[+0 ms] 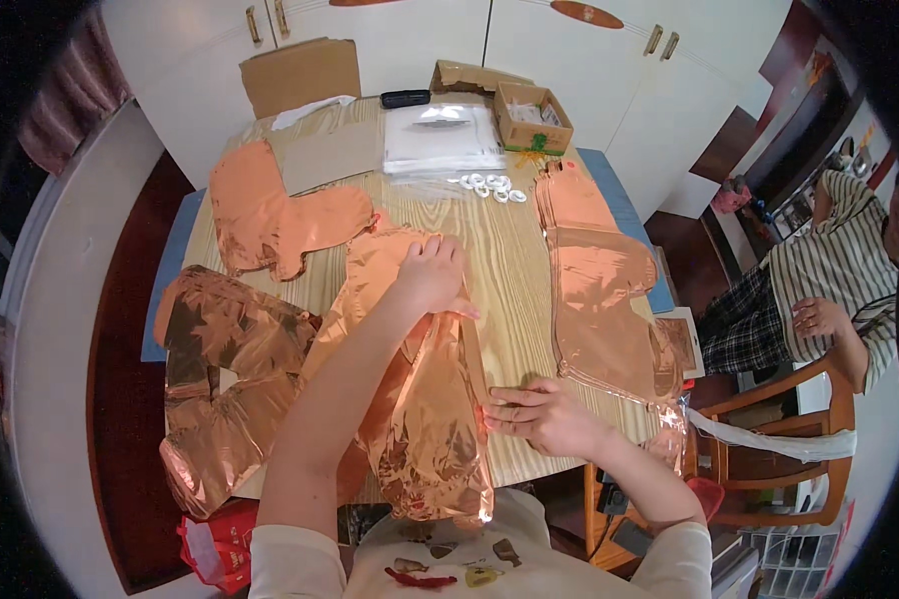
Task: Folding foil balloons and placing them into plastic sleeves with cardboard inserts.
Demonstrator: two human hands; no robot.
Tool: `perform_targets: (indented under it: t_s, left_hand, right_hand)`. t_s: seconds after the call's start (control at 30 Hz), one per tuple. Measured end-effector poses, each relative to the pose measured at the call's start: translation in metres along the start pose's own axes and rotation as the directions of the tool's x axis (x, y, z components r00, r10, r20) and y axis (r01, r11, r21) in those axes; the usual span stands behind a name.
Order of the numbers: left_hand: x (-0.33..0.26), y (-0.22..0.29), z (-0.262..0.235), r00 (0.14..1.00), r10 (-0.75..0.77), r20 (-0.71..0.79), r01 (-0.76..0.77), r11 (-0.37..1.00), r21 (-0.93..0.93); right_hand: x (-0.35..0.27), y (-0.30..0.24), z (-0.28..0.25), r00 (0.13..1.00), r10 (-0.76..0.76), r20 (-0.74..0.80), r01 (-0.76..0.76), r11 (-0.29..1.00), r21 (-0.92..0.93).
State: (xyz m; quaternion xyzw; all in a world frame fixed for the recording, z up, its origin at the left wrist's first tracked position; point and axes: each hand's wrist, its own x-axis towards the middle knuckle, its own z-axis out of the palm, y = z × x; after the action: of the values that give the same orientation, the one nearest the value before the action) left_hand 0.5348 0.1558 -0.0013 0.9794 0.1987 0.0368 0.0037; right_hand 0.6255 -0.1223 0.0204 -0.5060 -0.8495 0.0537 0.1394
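Note:
A flat copper-coloured foil balloon point(432, 424) lies in front of me, partly folded over and hanging past the table's near edge. My left hand point(435, 275) is on its upper part, fingers bent down over the foil and gripping it. Touching the balloon's right edge with outstretched fingertips is my right hand point(549, 417), which holds nothing. More flat foil balloons lie around: a boot-shaped one point(270, 215) at the far left, a shiny crumpled one point(235, 344) at the near left, partly under my left arm's side, and a layered one point(599, 290) on the right.
Toward the back are clear plastic bags point(440, 140), white rings point(491, 186), a small cardboard box point(534, 120), a black case point(406, 99) and cardboard point(302, 75). A wooden chair point(779, 449) and another person point(824, 270) are at the right. A red bag point(220, 549) sits below left.

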Motion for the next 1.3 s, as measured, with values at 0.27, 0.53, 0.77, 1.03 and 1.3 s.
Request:
perform_targets:
  t_s: [0.27,0.53,0.77,1.03,1.3]
  left_hand:
    - [0.039,-0.029,0.006,0.969,-0.247,-0.024,0.246,0.969,-0.032]
    - [0.011,-0.031,-0.009,0.922,-0.239,-0.304,0.205,0.969,-0.139]
    - [-0.147,-0.043,-0.052,1.000,0.022,-0.013,-0.024,0.992,-0.123]
    - [-0.209,-0.004,-0.036,0.999,-0.030,-0.034,0.028,0.998,-0.048]
    - [-0.194,0.006,-0.032,0.999,0.037,-0.030,-0.037,0.999,-0.007]
  right_hand:
    - [-0.004,-0.002,0.011,0.994,0.058,-0.097,-0.052,0.997,0.062]
    - [-0.004,-0.002,0.012,0.982,0.094,-0.162,-0.072,0.988,0.137]
    - [0.010,0.006,0.011,0.913,0.289,-0.289,-0.206,0.936,0.285]
    - [0.065,0.052,0.030,0.892,0.353,-0.283,-0.343,0.935,0.084]
    - [0.065,0.050,0.031,0.887,0.371,-0.276,-0.356,0.929,0.104]
